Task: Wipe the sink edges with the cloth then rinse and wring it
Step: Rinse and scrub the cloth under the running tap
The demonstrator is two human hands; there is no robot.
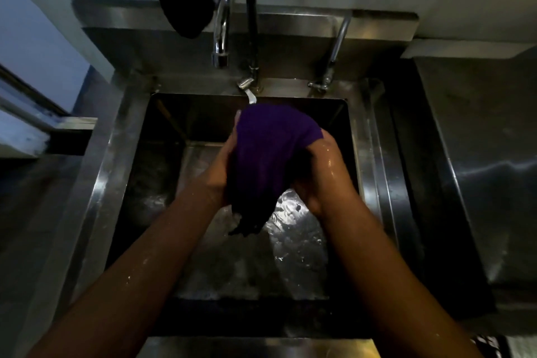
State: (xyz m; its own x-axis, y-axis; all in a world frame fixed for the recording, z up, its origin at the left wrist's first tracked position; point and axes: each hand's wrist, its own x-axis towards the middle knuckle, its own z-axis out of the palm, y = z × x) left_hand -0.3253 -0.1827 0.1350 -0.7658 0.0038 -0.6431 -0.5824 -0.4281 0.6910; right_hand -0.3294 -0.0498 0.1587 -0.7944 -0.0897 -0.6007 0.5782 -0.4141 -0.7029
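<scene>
Presently, both hands hold the purple cloth over the basin of the steel sink, at the centre of the frame. The left hand cups the cloth's left side with its fingers wrapped behind the fabric; the right hand grips the right side, fingers curled into it. A dark, bunched tail of the cloth hangs below the hands, clear of the basin floor. Forearms and basin floor carry water droplets. The tall tap, upper centre, shows no stream that can be made out.

Assessment: wiping appears finished, since the cloth is off the rim. The work seems to stand at rinsing or early wringing. No tight twist is visible, so wringing is judged outstanding.
</scene>
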